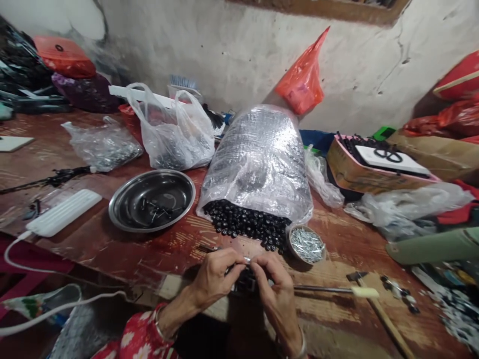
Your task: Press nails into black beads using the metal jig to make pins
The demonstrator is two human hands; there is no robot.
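Observation:
My left hand (215, 276) and my right hand (271, 294) meet low in the view, their fingertips pinching a small silver piece (247, 260) above a small black part (241, 283), which they partly hide. Just beyond the fingers, many round black parts (247, 224) spill from the mouth of a large clear plastic bag (256, 159). To the right of that pile stands a small round tin of silver screws (307, 244). A steel bowl (151, 200) holding a few black parts sits further left. A screwdriver with a cream handle (329, 290) lies right of my right hand.
The worn wooden table (93, 259) also bears a wooden-handled hammer (385, 319), plastic bags of parts (172, 134), and a white oblong device with a cable (63, 212). A cardboard box (374, 167) stands at the right, and a rough plaster wall rises behind.

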